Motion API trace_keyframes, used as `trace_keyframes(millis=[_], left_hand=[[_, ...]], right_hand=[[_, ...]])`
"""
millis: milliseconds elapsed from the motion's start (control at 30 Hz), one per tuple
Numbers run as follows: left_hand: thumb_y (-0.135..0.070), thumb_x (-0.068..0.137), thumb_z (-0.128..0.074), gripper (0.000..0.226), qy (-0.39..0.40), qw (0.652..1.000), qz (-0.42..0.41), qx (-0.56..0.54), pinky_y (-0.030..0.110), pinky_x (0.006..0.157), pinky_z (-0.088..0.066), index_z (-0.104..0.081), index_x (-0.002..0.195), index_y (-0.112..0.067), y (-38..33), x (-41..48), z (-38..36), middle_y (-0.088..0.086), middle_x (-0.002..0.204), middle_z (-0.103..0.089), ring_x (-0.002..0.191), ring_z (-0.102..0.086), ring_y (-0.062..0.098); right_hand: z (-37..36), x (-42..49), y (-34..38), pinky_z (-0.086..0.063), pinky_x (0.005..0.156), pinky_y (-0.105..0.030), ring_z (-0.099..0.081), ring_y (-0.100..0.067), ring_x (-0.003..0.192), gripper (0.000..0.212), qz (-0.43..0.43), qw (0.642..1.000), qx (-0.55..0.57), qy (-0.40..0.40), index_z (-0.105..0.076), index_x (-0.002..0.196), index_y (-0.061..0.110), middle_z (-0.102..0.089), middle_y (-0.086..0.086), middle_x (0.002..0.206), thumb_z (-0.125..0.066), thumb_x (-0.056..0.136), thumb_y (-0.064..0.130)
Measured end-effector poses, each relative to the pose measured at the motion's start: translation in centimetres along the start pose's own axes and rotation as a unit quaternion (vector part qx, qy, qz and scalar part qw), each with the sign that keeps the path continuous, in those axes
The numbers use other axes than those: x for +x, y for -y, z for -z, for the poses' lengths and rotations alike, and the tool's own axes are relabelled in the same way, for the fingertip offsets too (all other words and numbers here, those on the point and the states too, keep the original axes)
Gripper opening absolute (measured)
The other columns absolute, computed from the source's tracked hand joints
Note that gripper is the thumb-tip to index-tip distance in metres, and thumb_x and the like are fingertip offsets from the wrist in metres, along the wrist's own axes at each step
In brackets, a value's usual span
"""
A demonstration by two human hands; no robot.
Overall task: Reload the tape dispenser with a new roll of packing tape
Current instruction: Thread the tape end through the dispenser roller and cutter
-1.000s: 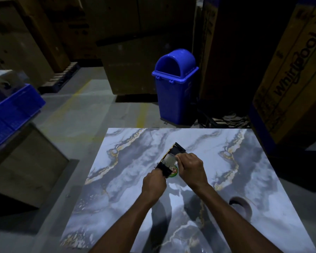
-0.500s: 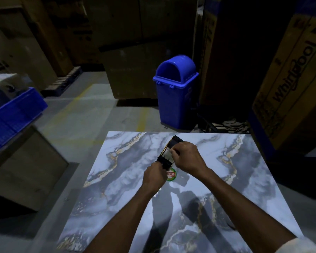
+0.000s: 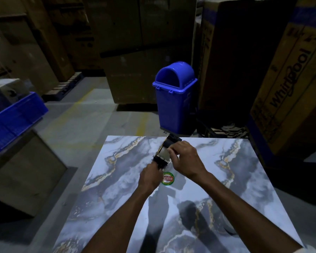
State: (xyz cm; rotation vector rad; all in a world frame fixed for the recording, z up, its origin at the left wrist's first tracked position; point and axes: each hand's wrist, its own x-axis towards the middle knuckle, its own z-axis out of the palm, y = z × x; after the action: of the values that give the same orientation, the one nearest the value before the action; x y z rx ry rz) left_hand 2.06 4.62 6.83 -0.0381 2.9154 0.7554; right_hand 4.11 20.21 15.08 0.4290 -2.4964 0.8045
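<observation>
A black tape dispenser (image 3: 167, 149) is held a little above the marble-patterned table (image 3: 117, 189), near its far edge. My left hand (image 3: 150, 177) grips its lower end from below. My right hand (image 3: 185, 158) curls over its right side, fingers on the pale roll or plate in its middle. Whether that pale part is tape I cannot tell. A dim round shape, possibly a tape roll (image 3: 228, 228), lies in shadow at the table's right, near my right forearm.
A round green and red sticker (image 3: 167, 178) sits on the table under my hands. A blue swing-lid bin (image 3: 174, 96) stands on the floor beyond the table. Large cardboard boxes (image 3: 288, 84) rise at the right and back. A blue crate (image 3: 13, 119) sits at the left.
Both hands have carried the dispenser farther from me, toward the table's far edge, uncovering the round sticker. The view has tilted up slightly.
</observation>
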Motion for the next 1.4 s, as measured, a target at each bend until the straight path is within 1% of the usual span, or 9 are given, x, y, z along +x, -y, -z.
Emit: trace_keyframes(millis=[167,367,500,633,767,900,1067,1267,1400], left_hand=[[-0.025,0.094,-0.054,0.032,-0.017,1.000,-0.023,-0.011,0.042,0.077,-0.055,-0.058,0.124,-0.015,1.0,-0.4,0.0,0.017,0.115,-0.072,0.103,-0.067,0.041],[-0.025,0.093,-0.054,0.028,-0.020,0.999,-0.039,-0.026,0.040,0.071,-0.055,-0.060,0.118,-0.014,0.9,-0.8,-0.1,0.017,0.109,-0.073,0.095,-0.068,0.040],[-0.023,0.092,-0.053,0.030,-0.014,0.999,-0.022,-0.030,0.037,0.070,-0.051,-0.061,0.119,-0.012,0.2,-0.5,0.0,0.017,0.112,-0.073,0.098,-0.068,0.039],[-0.020,0.093,-0.051,0.028,-0.023,0.999,-0.041,-0.023,0.042,0.076,-0.052,-0.060,0.118,-0.011,0.0,-0.5,0.0,0.018,0.111,-0.072,0.100,-0.067,0.041],[-0.022,0.095,-0.050,0.026,-0.024,0.999,-0.034,-0.030,0.042,0.076,-0.055,-0.061,0.116,-0.010,0.2,-0.5,-0.3,0.018,0.108,-0.073,0.096,-0.068,0.039],[-0.020,0.095,-0.052,0.029,-0.029,0.999,-0.020,-0.017,0.041,0.081,-0.053,-0.062,0.120,-0.011,0.7,-0.8,-0.2,0.017,0.116,-0.072,0.106,-0.066,0.040],[-0.028,0.092,-0.051,0.029,-0.004,0.999,-0.015,-0.043,0.037,0.072,-0.050,-0.059,0.118,-0.017,1.5,-1.1,0.4,0.014,0.109,-0.072,0.096,-0.067,0.038],[-0.042,0.081,-0.050,0.035,0.059,0.984,0.025,-0.165,0.034,0.065,-0.044,-0.065,0.104,-0.021,1.6,-1.6,1.3,0.011,0.103,-0.071,0.087,-0.064,0.030],[-0.038,0.082,-0.055,0.027,0.087,0.964,0.065,-0.243,0.032,0.059,-0.039,-0.069,0.092,-0.017,1.4,-2.0,1.3,0.007,0.081,-0.062,0.060,-0.050,0.021]], right_hand=[[2.6,3.2,-1.3,-0.048,0.075,-0.041,-0.059,-0.030,0.081,0.016,-0.057,0.997,0.015,0.048,-0.066,0.082,0.006,-0.066,-0.011,0.085,-0.058,0.093,0.013],[4.2,5.3,-1.5,-0.049,0.075,-0.038,-0.064,-0.029,0.084,0.024,-0.117,0.988,0.004,0.098,-0.067,0.087,0.007,-0.070,-0.011,0.091,-0.052,0.098,0.021],[3.1,3.8,1.4,-0.051,0.072,-0.037,-0.066,-0.032,0.081,0.019,-0.066,0.996,-0.014,0.055,-0.071,0.081,0.008,-0.072,-0.011,0.085,-0.059,0.091,0.018],[1.5,1.8,4.2,-0.046,0.070,-0.035,-0.063,-0.032,0.077,0.017,0.010,0.998,-0.065,0.025,-0.070,0.076,0.007,-0.070,-0.014,0.080,-0.065,0.090,0.016],[1.4,2.0,4.6,-0.044,0.075,-0.034,-0.063,-0.030,0.082,0.018,0.019,0.998,-0.046,0.037,-0.071,0.082,0.006,-0.071,-0.013,0.085,-0.062,0.093,0.017],[2.6,3.1,3.9,-0.049,0.073,-0.035,-0.065,-0.030,0.078,0.018,0.019,0.998,-0.029,0.045,-0.072,0.081,0.005,-0.072,-0.013,0.082,-0.064,0.090,0.017],[5.0,5.2,1.6,-0.054,0.073,-0.035,-0.068,-0.024,0.077,0.020,-0.102,0.993,0.038,0.052,-0.074,0.083,0.010,-0.075,-0.008,0.082,-0.060,0.092,0.022],[7.1,7.2,-1.6,-0.039,0.059,-0.020,-0.063,-0.011,0.077,0.021,-0.207,0.967,0.077,0.123,-0.072,0.093,0.013,-0.071,-0.001,0.087,-0.057,0.100,0.026],[6.8,7.4,-2.2,-0.040,0.057,-0.023,-0.061,-0.009,0.074,0.022,-0.240,0.958,0.101,0.124,-0.071,0.092,0.010,-0.070,-0.003,0.087,-0.058,0.101,0.026]])
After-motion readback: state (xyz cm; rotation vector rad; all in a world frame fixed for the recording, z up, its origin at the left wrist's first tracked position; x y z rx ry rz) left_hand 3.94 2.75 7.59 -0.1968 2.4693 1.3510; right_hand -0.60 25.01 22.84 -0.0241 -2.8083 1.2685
